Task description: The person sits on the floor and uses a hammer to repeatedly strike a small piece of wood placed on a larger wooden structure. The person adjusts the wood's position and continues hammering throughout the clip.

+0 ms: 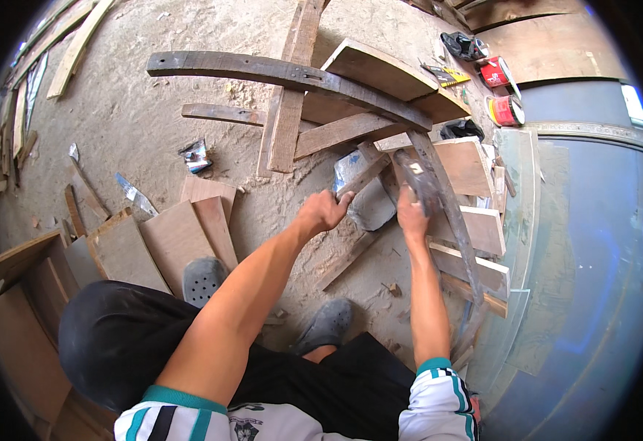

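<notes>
My left hand (324, 212) is closed around the near end of a short wooden strip (366, 175), which points away to the right. Beneath the strip lies a grey block (374, 207) with a bluish-white patch at its far side. To the right, my right hand (412, 213) has its fingers wrapped round a dark tool (423, 184); blur hides its exact kind. Just beyond both hands, a long weathered wooden beam (263, 70) crosses other lumber. Another long narrow piece (450, 198) runs down past the right hand.
Plywood offcuts (178, 235) lie at left, and cut boards (476, 228) stack at right. Paint cans (505, 110), a yellow-handled saw (446, 75) and a black bag (463, 46) sit far right. Glass sheets (516, 191) lie beside a blue-grey panel (593, 294). My shoes (325, 323) rest on the dusty floor.
</notes>
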`<state>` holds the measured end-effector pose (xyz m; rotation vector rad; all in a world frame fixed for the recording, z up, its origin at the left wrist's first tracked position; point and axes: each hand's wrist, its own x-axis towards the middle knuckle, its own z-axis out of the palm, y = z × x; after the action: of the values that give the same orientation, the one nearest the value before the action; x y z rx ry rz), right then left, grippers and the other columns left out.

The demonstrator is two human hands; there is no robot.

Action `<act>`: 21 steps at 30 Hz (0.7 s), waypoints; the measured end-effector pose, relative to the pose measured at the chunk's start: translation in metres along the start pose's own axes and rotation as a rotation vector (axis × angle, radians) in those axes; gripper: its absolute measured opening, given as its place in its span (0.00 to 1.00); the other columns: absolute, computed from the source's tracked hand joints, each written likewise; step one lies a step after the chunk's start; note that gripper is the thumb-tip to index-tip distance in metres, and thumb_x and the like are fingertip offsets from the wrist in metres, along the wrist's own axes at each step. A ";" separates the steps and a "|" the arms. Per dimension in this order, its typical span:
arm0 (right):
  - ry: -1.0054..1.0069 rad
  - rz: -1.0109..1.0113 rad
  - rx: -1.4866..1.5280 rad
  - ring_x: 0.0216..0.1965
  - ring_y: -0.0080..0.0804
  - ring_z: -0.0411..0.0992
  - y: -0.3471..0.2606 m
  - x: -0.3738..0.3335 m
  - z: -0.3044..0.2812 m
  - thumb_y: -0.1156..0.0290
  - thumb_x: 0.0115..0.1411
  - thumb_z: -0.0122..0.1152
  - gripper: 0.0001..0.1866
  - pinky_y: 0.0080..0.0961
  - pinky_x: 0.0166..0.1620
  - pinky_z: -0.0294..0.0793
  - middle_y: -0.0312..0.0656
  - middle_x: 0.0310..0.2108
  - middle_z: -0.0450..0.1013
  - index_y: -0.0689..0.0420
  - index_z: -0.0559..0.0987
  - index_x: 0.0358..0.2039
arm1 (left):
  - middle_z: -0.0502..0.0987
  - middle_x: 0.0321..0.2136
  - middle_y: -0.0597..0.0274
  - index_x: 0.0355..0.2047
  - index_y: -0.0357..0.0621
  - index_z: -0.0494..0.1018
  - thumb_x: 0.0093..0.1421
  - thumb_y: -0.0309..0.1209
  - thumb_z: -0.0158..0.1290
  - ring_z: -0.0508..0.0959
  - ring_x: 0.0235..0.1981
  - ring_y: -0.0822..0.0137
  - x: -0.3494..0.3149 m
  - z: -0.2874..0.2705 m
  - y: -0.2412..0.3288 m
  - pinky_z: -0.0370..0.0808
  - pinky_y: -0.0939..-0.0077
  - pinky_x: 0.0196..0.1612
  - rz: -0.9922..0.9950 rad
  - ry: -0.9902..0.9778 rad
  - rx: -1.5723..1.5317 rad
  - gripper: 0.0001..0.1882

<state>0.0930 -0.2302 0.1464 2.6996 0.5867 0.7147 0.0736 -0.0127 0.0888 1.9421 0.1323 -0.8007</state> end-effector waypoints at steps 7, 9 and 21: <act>-0.235 0.636 0.682 0.38 0.57 0.76 -0.013 0.004 -0.001 0.64 0.56 0.59 0.14 0.42 0.41 0.73 0.59 0.33 0.76 0.64 0.80 0.33 | 0.77 0.33 0.29 0.34 0.27 0.76 0.63 0.62 0.37 0.78 0.41 0.38 -0.004 -0.002 0.003 0.72 0.53 0.45 -0.019 -0.001 0.000 0.41; -0.155 0.676 0.782 0.40 0.50 0.76 -0.024 0.006 -0.017 0.67 0.58 0.58 0.12 0.38 0.44 0.73 0.54 0.38 0.77 0.62 0.80 0.38 | 0.77 0.32 0.29 0.33 0.27 0.76 0.63 0.62 0.37 0.78 0.40 0.38 0.000 -0.001 0.000 0.72 0.53 0.45 -0.030 -0.029 -0.002 0.41; -0.136 0.545 0.478 0.31 0.48 0.76 0.001 -0.028 0.029 0.63 0.58 0.60 0.14 0.40 0.37 0.74 0.53 0.35 0.77 0.62 0.80 0.37 | 0.76 0.30 0.28 0.30 0.27 0.76 0.63 0.61 0.37 0.77 0.39 0.35 0.006 0.003 0.001 0.72 0.52 0.45 -0.023 -0.042 -0.005 0.41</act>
<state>0.0864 -0.2488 0.1110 3.3726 -0.0390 0.5502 0.0773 -0.0168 0.0852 1.9211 0.1312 -0.8546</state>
